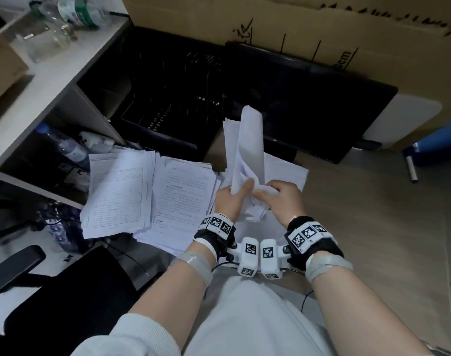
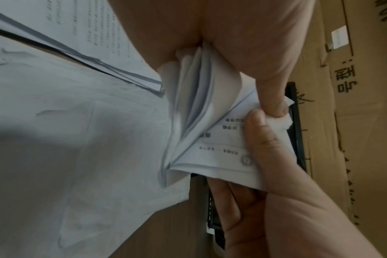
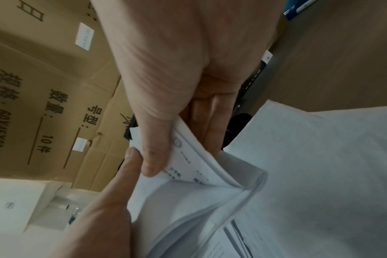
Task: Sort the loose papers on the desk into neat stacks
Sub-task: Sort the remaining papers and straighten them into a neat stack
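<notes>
A bundle of white sheets (image 1: 247,140) stands upright over the desk, bent and fanned at its lower end. My left hand (image 1: 241,188) grips its lower left edge and my right hand (image 1: 268,191) pinches its lower right corner. In the left wrist view, the bundle (image 2: 201,122) spreads between my left thumb (image 2: 270,97) and my right thumb (image 2: 261,139). The right wrist view shows printed sheets (image 3: 188,192) under my right thumb (image 3: 152,148). A form stack (image 1: 119,191) and a text stack (image 1: 183,196) lie to the left. A blank sheet (image 1: 283,168) lies beneath my hands.
A black file tray (image 1: 167,98) and a black monitor (image 1: 309,98) sit behind the papers, backed by a cardboard box (image 1: 270,19). Shelves with bottles (image 1: 72,150) stand at the left. A marker (image 1: 410,168) lies at the right. A black chair (image 1: 65,291) is at the lower left.
</notes>
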The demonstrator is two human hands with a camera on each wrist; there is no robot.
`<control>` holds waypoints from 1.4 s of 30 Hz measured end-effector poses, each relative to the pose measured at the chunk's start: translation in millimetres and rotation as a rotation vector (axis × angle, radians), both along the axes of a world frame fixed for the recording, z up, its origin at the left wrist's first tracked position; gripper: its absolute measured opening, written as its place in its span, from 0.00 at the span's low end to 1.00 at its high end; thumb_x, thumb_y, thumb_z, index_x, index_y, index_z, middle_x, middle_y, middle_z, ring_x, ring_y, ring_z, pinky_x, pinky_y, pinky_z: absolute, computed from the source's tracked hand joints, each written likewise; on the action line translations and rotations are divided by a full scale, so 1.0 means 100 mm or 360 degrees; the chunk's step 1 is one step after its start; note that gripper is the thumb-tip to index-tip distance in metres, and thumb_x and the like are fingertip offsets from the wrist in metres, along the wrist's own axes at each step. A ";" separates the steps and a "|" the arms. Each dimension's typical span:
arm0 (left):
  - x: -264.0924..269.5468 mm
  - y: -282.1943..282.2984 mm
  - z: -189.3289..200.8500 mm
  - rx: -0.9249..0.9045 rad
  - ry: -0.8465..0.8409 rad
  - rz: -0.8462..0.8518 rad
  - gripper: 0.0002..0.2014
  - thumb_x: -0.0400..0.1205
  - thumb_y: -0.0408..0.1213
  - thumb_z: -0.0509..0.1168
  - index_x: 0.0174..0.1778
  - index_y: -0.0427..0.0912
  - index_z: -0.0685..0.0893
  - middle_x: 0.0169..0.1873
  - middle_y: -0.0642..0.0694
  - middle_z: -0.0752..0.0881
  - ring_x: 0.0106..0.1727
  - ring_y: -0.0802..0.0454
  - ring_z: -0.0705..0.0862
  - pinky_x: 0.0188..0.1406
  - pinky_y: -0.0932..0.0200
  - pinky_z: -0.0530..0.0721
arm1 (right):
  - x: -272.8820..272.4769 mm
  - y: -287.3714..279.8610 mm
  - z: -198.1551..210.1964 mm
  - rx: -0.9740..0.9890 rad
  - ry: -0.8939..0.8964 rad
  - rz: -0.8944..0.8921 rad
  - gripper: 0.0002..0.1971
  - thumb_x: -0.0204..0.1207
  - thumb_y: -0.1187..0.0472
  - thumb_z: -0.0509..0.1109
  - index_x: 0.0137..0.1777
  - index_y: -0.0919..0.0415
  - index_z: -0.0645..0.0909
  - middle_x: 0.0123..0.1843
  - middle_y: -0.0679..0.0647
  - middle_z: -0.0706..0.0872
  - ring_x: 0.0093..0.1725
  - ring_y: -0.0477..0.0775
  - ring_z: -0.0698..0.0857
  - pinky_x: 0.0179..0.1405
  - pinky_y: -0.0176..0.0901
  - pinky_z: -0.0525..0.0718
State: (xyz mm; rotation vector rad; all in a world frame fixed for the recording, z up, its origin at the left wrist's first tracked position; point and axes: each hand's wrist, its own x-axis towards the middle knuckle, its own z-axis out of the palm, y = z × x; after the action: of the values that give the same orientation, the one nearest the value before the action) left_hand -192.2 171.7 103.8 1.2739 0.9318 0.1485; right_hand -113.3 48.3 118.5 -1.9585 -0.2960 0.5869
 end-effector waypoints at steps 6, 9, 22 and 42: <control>-0.05 0.13 0.10 -0.0073 -0.0019 0.0061 0.19 0.69 0.54 0.79 0.45 0.43 0.89 0.43 0.43 0.93 0.48 0.44 0.92 0.58 0.43 0.88 | -0.07 0.08 0.10 -0.0015 -0.0045 0.0168 0.25 0.63 0.46 0.84 0.26 0.59 0.71 0.25 0.49 0.70 0.28 0.48 0.69 0.32 0.44 0.68; -0.08 0.26 0.12 -0.0070 0.0013 0.0046 0.20 0.68 0.56 0.78 0.43 0.43 0.88 0.41 0.44 0.92 0.47 0.44 0.91 0.55 0.47 0.88 | -0.13 0.17 0.07 0.0017 0.0030 0.0231 0.26 0.66 0.42 0.82 0.27 0.61 0.74 0.26 0.52 0.74 0.30 0.50 0.73 0.36 0.48 0.74; -0.21 1.05 0.21 -0.0150 -0.0147 -0.0081 0.18 0.79 0.49 0.74 0.51 0.37 0.89 0.43 0.40 0.93 0.46 0.41 0.92 0.52 0.46 0.89 | -0.36 0.91 0.34 0.0249 0.0134 -0.0101 0.12 0.79 0.60 0.75 0.43 0.71 0.82 0.34 0.50 0.87 0.36 0.47 0.84 0.45 0.47 0.83; -0.29 1.04 0.28 0.0052 -0.0099 0.0114 0.04 0.79 0.31 0.69 0.38 0.39 0.86 0.32 0.45 0.87 0.35 0.48 0.85 0.37 0.57 0.85 | -0.27 0.54 0.26 0.0146 -0.0003 -0.0656 0.10 0.80 0.57 0.68 0.57 0.49 0.86 0.51 0.51 0.91 0.50 0.54 0.90 0.48 0.50 0.90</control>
State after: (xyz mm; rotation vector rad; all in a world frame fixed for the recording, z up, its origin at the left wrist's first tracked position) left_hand -221.6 275.2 131.4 1.2594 0.9252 0.2589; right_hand -140.4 102.1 144.5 -1.8599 0.0806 0.2969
